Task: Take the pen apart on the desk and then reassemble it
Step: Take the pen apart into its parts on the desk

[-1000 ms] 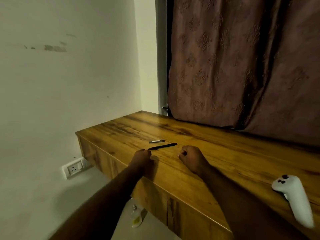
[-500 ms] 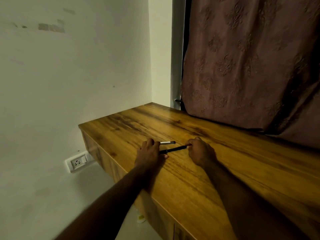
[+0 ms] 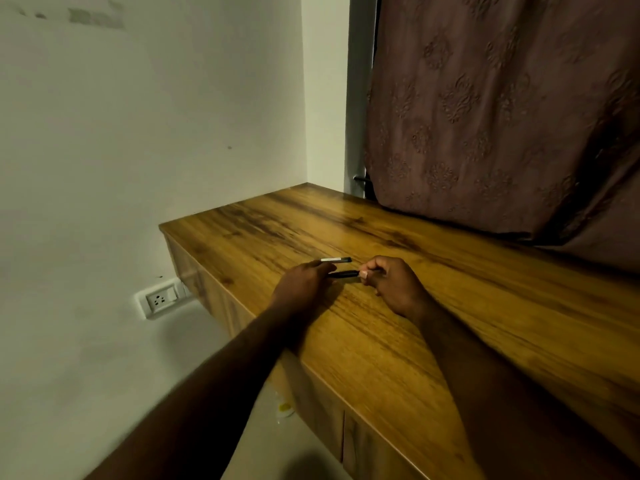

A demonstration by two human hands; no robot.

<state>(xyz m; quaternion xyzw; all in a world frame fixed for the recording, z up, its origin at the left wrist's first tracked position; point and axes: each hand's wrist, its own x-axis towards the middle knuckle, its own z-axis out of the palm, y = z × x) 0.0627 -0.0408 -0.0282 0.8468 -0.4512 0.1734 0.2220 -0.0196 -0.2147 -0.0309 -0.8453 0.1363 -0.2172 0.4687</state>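
A black pen (image 3: 344, 274) is held just above the wooden desk (image 3: 398, 341), between both hands. My left hand (image 3: 300, 284) grips its left end and my right hand (image 3: 394, 285) pinches its right end with curled fingers. Only the middle stretch of the black pen shows between them. A second pen (image 3: 336, 260), with a pale silver barrel and dark tip, lies flat on the desk just beyond my left hand.
A brown patterned curtain (image 3: 502, 116) hangs over the desk's back edge. The white wall stands at the left, with a socket plate (image 3: 160, 299) below desk level. The desk's left edge runs near my left forearm. A small yellow-and-white object (image 3: 284, 408) lies on the floor.
Both hands reached forward from resting as fists on the desk and took hold of the black pen's two ends. The view moved closer; the white controller at the right left the frame.
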